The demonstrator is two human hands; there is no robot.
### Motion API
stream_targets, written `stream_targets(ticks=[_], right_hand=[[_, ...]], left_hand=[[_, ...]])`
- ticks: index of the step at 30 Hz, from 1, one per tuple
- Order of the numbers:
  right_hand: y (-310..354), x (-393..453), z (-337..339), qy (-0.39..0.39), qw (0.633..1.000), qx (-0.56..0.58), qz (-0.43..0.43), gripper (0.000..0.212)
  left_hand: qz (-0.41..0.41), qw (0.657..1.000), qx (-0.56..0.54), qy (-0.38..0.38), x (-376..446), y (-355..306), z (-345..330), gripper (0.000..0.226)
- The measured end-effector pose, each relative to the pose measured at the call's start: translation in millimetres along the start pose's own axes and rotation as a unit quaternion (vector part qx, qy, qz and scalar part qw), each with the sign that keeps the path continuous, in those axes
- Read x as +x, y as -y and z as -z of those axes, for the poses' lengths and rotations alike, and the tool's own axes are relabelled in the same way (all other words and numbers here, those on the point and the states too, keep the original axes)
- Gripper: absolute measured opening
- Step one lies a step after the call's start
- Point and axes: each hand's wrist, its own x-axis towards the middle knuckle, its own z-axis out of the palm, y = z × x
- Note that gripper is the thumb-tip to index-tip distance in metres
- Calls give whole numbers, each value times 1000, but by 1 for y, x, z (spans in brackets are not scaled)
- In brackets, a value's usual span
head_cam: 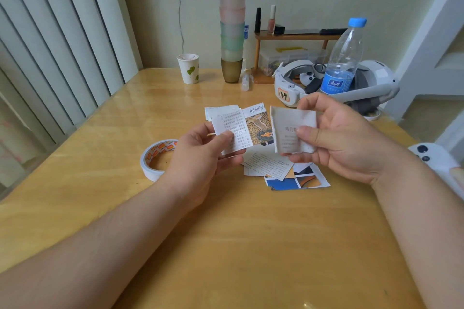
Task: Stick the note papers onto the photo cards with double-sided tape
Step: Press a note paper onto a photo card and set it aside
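Both hands up: left hand (200, 153) fingers pinch a note (232, 133), right hand (336, 138) fingers pinch another paper (291, 123), tape (157, 158) idle at 9 o'clock—nothing visibly stuck yet.

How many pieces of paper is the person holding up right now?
2. The left hand holds a printed slip; the right hand holds a greyish slip. More papers lie on the table beneath, overlapping, so some may be hidden.
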Motion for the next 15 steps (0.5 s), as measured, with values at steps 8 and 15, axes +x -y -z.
stream_targets(ticks=[8,15], right_hand=[[-4,2,1,-36,987,-146,56,15],[-6,4,-4,-38,967,-237,80,38]], left_hand=[[-8,1000,18,7,0,1,-1,17],[-40,997,60,2,-1,4,-3,20]])
